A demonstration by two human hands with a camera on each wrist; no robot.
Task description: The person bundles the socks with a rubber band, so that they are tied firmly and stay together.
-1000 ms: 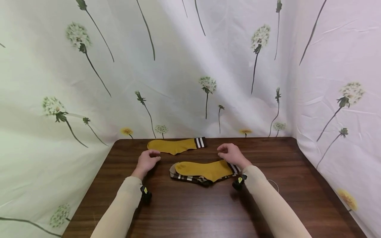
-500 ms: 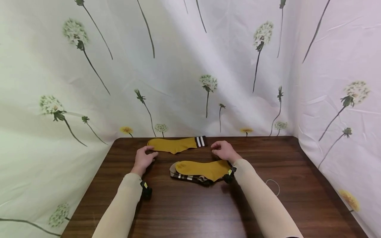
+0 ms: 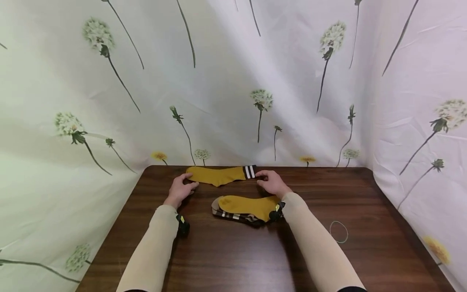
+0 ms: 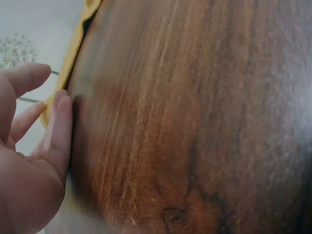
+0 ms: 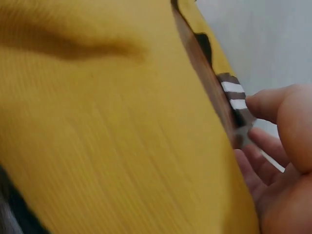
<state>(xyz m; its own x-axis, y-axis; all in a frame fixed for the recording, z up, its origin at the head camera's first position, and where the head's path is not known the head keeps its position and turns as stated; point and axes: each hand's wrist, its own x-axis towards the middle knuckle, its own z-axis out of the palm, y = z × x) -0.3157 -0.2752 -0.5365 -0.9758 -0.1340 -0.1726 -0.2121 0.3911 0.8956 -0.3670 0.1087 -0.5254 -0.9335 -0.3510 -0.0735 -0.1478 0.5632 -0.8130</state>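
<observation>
A mustard yellow sock (image 3: 217, 175) lies flat along the far table edge, toe to the left, its dark cuff (image 5: 235, 95) with white stripes to the right. My left hand (image 3: 179, 189) is at its toe, fingers loosely spread, fingertips right at the fabric in the left wrist view. At the cuff end, my right hand (image 3: 273, 183) has thumb and fingers apart, fingertips close to the stripes. Nearer to me lies a second yellow sock (image 3: 244, 205) on top of grey and dark patterned socks (image 3: 215, 208). My right wrist hides its cuff in the head view.
The dark wooden table (image 3: 226, 251) meets a white cloth backdrop (image 3: 226, 113) with printed dandelions at the back and sides. A thin pale loop (image 3: 339, 232) lies on the table to the right of my right forearm.
My right hand has moved left and away from me, from above the near sock's cuff to the far sock's cuff. My left hand has moved forward to the far sock's toe.
</observation>
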